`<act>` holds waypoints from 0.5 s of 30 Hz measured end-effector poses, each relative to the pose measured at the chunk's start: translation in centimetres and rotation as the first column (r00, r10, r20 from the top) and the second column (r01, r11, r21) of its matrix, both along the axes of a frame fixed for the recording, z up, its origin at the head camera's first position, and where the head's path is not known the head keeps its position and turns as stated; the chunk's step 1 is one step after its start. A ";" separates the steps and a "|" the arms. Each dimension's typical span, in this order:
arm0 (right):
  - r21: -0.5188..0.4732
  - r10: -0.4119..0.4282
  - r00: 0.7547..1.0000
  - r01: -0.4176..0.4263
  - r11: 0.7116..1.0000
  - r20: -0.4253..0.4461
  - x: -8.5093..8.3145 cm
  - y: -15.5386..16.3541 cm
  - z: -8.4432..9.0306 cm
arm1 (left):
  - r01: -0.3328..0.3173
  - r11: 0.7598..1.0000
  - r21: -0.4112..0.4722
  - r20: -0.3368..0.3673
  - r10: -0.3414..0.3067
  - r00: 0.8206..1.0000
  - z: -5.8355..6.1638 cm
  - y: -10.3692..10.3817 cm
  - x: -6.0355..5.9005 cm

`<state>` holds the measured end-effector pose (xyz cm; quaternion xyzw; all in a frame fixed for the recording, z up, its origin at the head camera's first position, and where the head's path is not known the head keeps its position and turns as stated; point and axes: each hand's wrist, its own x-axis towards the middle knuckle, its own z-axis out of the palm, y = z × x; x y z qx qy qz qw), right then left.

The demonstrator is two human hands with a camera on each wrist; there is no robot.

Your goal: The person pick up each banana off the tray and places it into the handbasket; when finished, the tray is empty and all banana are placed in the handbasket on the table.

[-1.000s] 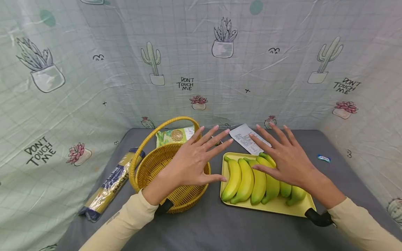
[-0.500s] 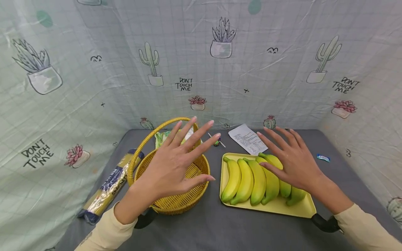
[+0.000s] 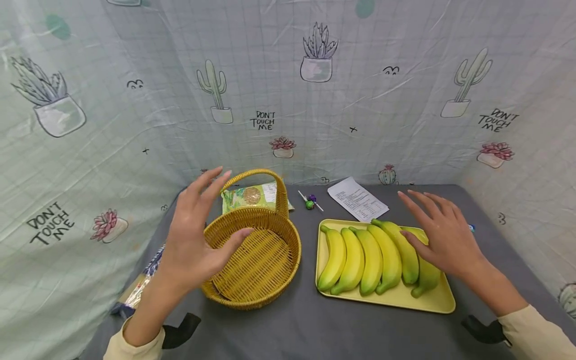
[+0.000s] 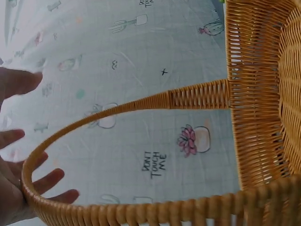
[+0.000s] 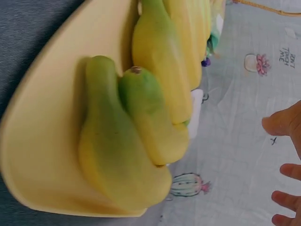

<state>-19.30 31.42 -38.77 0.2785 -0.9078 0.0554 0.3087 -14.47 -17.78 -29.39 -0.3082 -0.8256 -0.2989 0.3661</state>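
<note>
Basket (image 3: 252,265), seven o'clock, may tip if left fingers (image 3: 213,192) snag its handle (image 3: 282,200); right fingers (image 3: 415,207) near bananas (image 3: 371,260), four o'clock; all mine spread, empty.

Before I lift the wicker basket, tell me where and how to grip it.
The wicker basket is probably best gripped at the crown of its arched handle, the left hand coming from above left: the basket sits upright, its handle arches above it, and that hand is nearest.
</note>
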 end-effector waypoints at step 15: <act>-0.032 -0.100 0.983 0.106 0.994 0.152 1.3 2.4 -2.6 | -0.105 0.937 0.333 0.279 0.008 0.960 -5.0 -4.6 1.5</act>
